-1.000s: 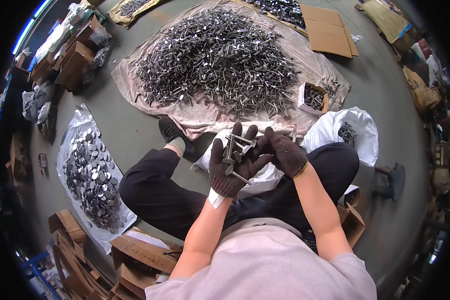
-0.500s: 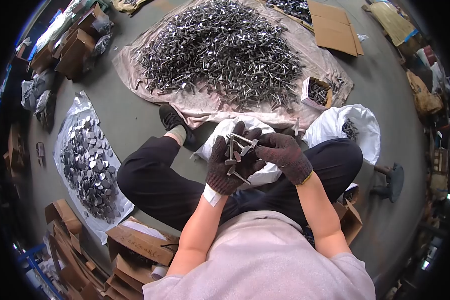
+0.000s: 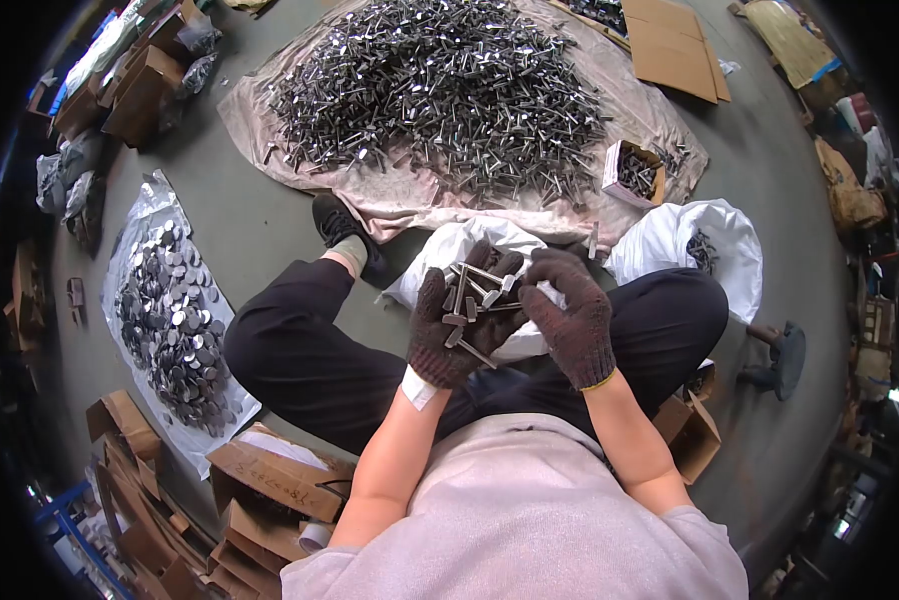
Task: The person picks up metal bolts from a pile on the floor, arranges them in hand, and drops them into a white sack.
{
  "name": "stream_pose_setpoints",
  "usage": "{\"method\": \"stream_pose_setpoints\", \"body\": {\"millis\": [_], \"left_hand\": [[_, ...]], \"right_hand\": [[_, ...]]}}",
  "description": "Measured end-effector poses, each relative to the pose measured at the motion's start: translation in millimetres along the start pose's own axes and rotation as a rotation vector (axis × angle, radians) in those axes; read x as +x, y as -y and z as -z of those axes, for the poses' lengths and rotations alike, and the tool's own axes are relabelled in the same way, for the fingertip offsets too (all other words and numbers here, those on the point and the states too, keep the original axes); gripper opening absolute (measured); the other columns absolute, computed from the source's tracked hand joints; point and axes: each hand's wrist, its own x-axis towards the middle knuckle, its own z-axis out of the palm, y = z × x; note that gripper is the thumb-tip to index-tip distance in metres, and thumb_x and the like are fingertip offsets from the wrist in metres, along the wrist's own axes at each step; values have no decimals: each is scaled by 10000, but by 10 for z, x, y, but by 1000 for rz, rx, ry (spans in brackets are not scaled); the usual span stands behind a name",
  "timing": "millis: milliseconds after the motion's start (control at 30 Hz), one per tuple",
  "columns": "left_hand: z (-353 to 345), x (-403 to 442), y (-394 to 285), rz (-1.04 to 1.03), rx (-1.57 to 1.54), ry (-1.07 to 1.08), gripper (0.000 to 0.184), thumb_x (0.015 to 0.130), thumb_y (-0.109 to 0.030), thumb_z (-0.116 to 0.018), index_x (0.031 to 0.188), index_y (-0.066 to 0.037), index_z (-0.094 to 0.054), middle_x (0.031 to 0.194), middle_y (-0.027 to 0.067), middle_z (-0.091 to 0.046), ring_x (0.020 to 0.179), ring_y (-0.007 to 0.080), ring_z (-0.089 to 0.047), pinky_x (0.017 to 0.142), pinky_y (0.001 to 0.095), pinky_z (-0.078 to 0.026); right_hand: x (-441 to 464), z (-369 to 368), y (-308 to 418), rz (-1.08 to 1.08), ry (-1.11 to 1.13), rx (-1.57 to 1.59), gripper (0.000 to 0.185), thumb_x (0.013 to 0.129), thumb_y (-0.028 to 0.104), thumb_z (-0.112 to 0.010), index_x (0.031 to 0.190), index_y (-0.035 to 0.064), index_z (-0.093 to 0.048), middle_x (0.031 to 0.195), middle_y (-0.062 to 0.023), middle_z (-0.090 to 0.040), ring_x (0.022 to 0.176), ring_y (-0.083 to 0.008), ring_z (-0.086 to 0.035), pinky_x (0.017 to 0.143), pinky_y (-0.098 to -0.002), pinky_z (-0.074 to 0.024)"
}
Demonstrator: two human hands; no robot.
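My left hand (image 3: pixel 444 335), in a dark knitted work glove, is palm up and cradles several metal bolts (image 3: pixel 490 291). They look T-shaped, with flat heads, and lie crosswise over the palm and fingers. Just to the right is my right hand (image 3: pixel 575 325), gloved alike, its thumb and fingers apart with white showing between them. I see nothing in its grasp, though its palm side is partly hidden. Beneath both hands, between my legs, sits a white woven bag (image 3: pixel 425 272).
A large heap of bolts (image 3: pixel 440 90) covers a pinkish cloth (image 3: pixel 380 205) ahead. A small carton (image 3: pixel 625 180) and an open white sack (image 3: pixel 660 245) stand right. Round metal discs (image 3: pixel 175 330) lie on a plastic sheet at left. Cardboard boxes (image 3: pixel 275 480) crowd the lower left.
My right hand has drawn back slightly from the bolts and turned more upright, its thumb and fingers spreading. My left hand still holds the bolts in nearly the same place.
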Motion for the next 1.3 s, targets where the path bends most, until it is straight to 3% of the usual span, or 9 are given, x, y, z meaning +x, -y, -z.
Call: {"method": "stream_pose_setpoints", "body": {"millis": [233, 533, 733, 800, 867, 933, 1000, 1133, 1300], "left_hand": [[3, -18, -6, 56, 3, 15, 690, 998, -490, -497, 1533, -79, -351, 1517, 205, -428, 1359, 388, -468, 1139, 571, -368], [68, -73, 18, 67, -84, -44, 661, 980, -459, -520, 1472, -32, -415, 1428, 223, -514, 1302, 368, -529, 1122, 539, -401], [171, -67, -13, 114, -79, 25, 576, 1005, -345, -506, 1474, -25, -414, 1411, 214, -527, 1295, 351, -537, 1122, 531, -417], [136, -44, -25, 128, -34, 73, 525, 1028, -284, -498, 1479, -30, -414, 1408, 197, -535, 1298, 326, -541, 1130, 512, -421], [113, -52, -36, 123, 53, -63, 502, 1027, -271, -511, 1463, -32, -437, 1374, 190, -563, 1231, 319, -593, 1076, 518, -478], [154, -53, -43, 121, 34, -36, 500, 1024, -286, -489, 1448, -24, -438, 1364, 204, -558, 1240, 349, -580, 1071, 539, -473], [164, -61, -31, 122, 14, -8, 501, 1020, -300, -466, 1433, -17, -439, 1355, 219, -554, 1249, 379, -567, 1067, 560, -468], [347, -65, -36, 170, 27, -93, 491, 1012, -290, -546, 1431, -48, -467, 1312, 164, -603, 1185, 325, -619, 1025, 537, -515], [315, -108, -27, 148, 94, -9, 583, 975, -422, -588, 1421, -65, -473, 1312, 155, -596, 1185, 333, -614, 988, 541, -532]], "right_hand": [[121, 11, 29, 334, 3, -266, 414, 748, 185, -785, 1137, 74, -698, 1098, -168, -691, 1066, -344, -646, 941, -427, -505], [91, -44, 63, 190, 131, -64, 487, 725, 174, -793, 1190, 82, -680, 1149, -170, -669, 943, -325, -689, 839, -386, -564], [86, -91, -75, 214, 96, -215, 520, 721, 185, -806, 1212, 83, -668, 1184, -170, -658, 986, -323, -685, 875, -391, -561], [90, -77, -66, 214, 105, -200, 495, 725, 182, -802, 1194, 85, -678, 1176, -166, -662, 998, -333, -678, 886, -409, -554], [96, -65, -62, 212, 116, -182, 469, 730, 178, -797, 1177, 87, -687, 1168, -163, -666, 1009, -344, -672, 897, -428, -547], [142, -37, -40, 305, 46, -280, 388, 737, 87, -766, 1119, 64, -703, 1179, -172, -654, 1109, -343, -636, 938, -417, -523], [213, 6, 115, 410, 71, -351, 376, 732, 99, -765, 1103, 82, -711, 1177, -173, -656, 1109, -358, -631, 934, -433, -522], [240, -68, 116, 573, 186, -447, 343, 727, 145, -761, 1068, 123, -730, 1161, -172, -662, 1118, -386, -614, 937, -469, -510], [248, -74, 54, 450, 295, -372, 262, 734, 175, -764, 990, 122, -752, 1163, -175, -666, 1128, -385, -606, 972, -472, -485]]}}
